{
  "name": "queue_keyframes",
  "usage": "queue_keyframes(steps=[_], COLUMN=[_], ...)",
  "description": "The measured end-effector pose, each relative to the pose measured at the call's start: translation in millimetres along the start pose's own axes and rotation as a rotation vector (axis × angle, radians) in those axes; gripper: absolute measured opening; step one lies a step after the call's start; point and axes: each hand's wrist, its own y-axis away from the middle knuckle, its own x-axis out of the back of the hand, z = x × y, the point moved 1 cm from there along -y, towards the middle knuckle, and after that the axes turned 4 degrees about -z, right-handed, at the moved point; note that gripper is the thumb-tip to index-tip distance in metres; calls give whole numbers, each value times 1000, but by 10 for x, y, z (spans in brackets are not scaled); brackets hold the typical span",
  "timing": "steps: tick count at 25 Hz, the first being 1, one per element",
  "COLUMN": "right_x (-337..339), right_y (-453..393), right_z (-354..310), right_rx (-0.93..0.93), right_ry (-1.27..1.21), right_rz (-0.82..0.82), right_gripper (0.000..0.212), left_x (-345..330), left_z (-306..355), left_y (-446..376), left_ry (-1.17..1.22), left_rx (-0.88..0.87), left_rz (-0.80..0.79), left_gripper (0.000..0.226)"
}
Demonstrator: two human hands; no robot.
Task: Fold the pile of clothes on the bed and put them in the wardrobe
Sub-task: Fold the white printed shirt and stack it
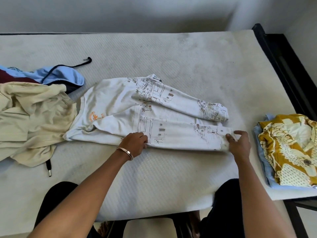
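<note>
Two hands on white sweatshirt (120, 107), bed (188, 57).
Left hand (134, 143) and right hand (240, 143) each pinch its near sleeve.

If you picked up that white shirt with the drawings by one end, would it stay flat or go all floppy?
Probably floppy: the white shirt is soft cloth that already wrinkles and folds on the bed. It looks light, so one hand could likely lift it. The sleeve that both hands, left and right, hold would likely drop open.
</note>
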Motion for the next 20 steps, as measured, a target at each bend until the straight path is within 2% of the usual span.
queue_keyframes(steps=[2,3,4,6,7,8,10,11,13,14,15,16,18,20], right_x=[-28,-58,-100,-226,-315,-418,-661,-778,-965,-1025,-1051,-1044,-1008,-937], right_y=[-37,-61,-75,-89,-122,-172,-311,-399,-581,-668,-744,-794,-887,-957], right_z=[11,-56,-181,-515,-711,-887,-1227,-1371,-1551,-1591,-1605,-1601,-1593,-1565], right_rx=[-30,-29,3,194,305,405,535,570,589,587,583,575,565,551], right_ry=[212,277,301,294,287,289,324,354,472,544,604,637,644,638], right_rz=[-17,36,121,251,250,208,50,-36,-148,-170,-180,-187,-193,-202], right_gripper=[47,47,45,40,38,38,43,47,52,52,51,48,38,30], left_x=[97,145,203,287,348,409,537,618,815,905,973,1039,1094,1118], left_z=[-46,-77,-121,-250,-304,-373,-530,-600,-752,-841,-933,-1007,-1140,-1199], left_y=[-38,-64,-107,-246,-334,-422,-602,-712,-1034,-1252,-1481,-1681,-2056,-2297], left_ry=[82,127,135,53,39,79,167,219,321,312,263,208,91,-32], left_rx=[40,53,66,143,203,260,329,335,368,387,402,431,486,468], left_rz=[-101,-87,-5,243,266,217,-18,-35,210,359,415,380,185,22], left_gripper=[14,18,21,25,27,29,30,26,11,16,25,36,55,65])
